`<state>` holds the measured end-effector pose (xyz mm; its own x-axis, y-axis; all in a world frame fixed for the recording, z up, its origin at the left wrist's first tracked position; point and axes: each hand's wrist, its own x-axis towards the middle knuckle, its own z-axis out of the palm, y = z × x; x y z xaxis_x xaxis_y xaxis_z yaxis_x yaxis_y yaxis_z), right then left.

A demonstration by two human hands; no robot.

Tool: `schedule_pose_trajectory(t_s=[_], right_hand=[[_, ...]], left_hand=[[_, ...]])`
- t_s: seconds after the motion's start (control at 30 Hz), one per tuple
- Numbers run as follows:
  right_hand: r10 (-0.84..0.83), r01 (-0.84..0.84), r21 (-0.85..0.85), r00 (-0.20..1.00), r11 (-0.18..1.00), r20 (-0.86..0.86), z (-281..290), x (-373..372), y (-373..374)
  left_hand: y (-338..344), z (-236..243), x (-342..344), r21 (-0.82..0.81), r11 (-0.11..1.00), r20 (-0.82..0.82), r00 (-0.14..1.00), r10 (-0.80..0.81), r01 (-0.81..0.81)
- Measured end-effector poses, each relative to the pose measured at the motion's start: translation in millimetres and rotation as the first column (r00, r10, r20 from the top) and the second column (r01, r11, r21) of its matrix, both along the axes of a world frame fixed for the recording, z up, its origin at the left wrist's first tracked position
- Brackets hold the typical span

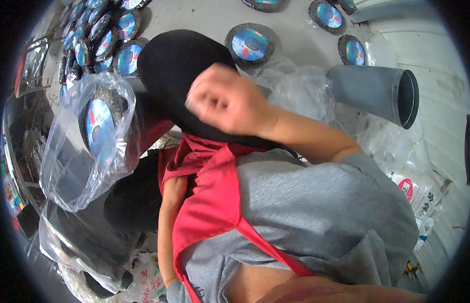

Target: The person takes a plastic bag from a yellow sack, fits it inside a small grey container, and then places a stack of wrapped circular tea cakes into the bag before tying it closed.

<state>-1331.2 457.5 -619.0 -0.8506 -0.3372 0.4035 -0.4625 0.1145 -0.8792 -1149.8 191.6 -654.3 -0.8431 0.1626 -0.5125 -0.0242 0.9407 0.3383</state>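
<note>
Inward curls the blurred right hand [229, 101] over a black-clad knee [177, 55].

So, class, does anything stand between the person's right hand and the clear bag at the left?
Yes: in this view the black-clad knee lies between the right hand and the clear bag. Whether it blocks a path over the top, one picture cannot settle.

Red apron [207, 214], plain grey shirt [305, 197]
Black trousers [179, 65] under the right grip [227, 103]; beyond it, a dark disc [250, 44], blue label [241, 49].
</note>
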Motion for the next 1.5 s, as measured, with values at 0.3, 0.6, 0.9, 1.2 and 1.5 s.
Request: schedule_pose_trajectory(t_s=[0.3,0.6,0.9,1.2,1.5], right_hand=[[-0.183,0.730,0.000,0.172,0.683,0.968,-285,-85,159],[-0.289,0.786,0.206,-0.037,0.583,0.957,-362,-85,125],[-0.542,0.680,0.281,0.202,0.677,0.816,-274,-90,117],[-0.455,0.413,0.221,0.646,0.884,0.613,-280,-117,125],[-0.487,0.536,-0.011,0.774,0.844,0.404,-99,-134,81]], left_hand=[[-2,2,-10,-0.013,0.999,0.065,0.997,0.038,-0.037],[4,-6,-38,0.005,1.000,0.069,0.998,0.007,-0.007],[4,9,-26,0.019,1.000,-0.007,1.000,0.018,-0.018],[14,46,-15,0.068,0.991,-0.133,0.985,-0.107,0.117],[14,97,55,-0.033,0.990,-0.259,0.956,-0.140,0.136]])
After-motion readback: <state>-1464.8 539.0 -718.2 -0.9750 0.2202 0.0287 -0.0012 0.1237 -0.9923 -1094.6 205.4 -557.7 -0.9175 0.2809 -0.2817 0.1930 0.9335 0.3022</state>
